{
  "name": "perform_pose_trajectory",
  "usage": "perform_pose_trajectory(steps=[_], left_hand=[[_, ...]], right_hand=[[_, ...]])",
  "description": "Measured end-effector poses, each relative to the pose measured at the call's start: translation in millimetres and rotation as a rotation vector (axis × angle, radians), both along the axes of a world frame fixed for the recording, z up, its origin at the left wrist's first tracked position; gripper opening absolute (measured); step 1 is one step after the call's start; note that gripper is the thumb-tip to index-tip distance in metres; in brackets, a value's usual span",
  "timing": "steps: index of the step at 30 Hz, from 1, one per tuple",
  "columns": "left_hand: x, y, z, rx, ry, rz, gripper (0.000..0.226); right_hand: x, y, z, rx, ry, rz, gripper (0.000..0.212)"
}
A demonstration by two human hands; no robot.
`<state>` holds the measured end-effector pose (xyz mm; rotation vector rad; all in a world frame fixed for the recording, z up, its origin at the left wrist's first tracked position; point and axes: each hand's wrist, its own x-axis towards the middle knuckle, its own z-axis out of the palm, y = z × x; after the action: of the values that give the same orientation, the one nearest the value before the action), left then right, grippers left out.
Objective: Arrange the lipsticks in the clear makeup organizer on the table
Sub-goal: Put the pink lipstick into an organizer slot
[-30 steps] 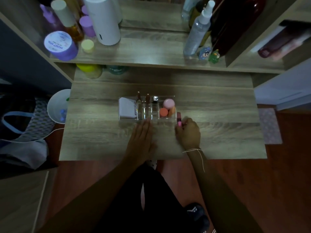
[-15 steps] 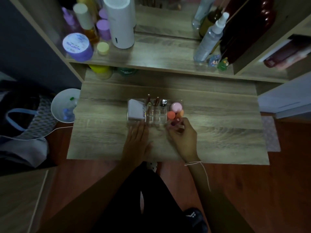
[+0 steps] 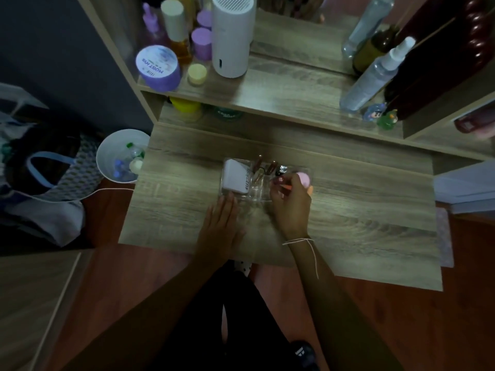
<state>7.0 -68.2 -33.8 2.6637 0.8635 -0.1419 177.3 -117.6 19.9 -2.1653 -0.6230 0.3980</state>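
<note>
Pink lipstick (image 3: 281, 180), off table 1 s ago, now pinched in my right hand (image 3: 290, 204) over organizer's (image 3: 263, 195) mid slots w/ others upright, so drop-in looks next; left hand (image 3: 221, 223) flat, empty.

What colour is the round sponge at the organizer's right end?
Pink; the round sponge shows in the head view, partly hidden behind the right hand.
</note>
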Motion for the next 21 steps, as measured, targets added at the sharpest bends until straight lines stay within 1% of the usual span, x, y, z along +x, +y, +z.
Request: perform_pose_trajectory(steps=[5, 10, 16, 21], left_hand=[[-1, 3, -6, 0.000, -0.011, 0.004, 0.069], [-1, 10, -8, -0.010, -0.028, 0.005, 0.070], [0, 9, -8, -0.012, -0.043, 0.011, 0.071], [1, 8, -6, -0.020, -0.035, 0.022, 0.072]], right_hand=[[-4, 7, 0, -0.037, -0.117, 0.022, 0.014], [-3, 10, -5, -0.173, -0.090, 0.017, 0.015], [-1, 15, -7, -0.236, -0.120, 0.054, 0.019], [-3, 17, -8, -0.248, -0.146, 0.060, 0.021]])
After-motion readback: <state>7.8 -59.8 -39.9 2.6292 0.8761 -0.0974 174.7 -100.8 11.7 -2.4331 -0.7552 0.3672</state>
